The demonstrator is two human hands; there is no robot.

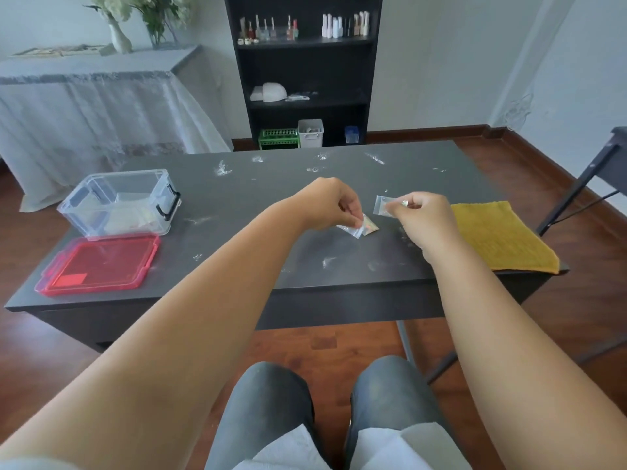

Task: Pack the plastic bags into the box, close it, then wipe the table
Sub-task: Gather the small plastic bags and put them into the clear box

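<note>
Careful: your left hand [334,205] pinches a bag [358,228] at one corner, with a second one [370,228] under your fingertips, touching or overlapping it. The slick film can slip, or the second drags along and drops. Your right hand [419,217] pinches another bag [381,205] just left of its fingers, clear of the table [237,198]. The box [118,205] sits well left of both hands, open, with something pale inside, probably bags. The lid [98,266] lies flat beside it. The cloth [498,239] is just right of your right hand.

Bare table [237,198] between hands and open box [118,203]; red lid [98,266] lies just before it
</note>
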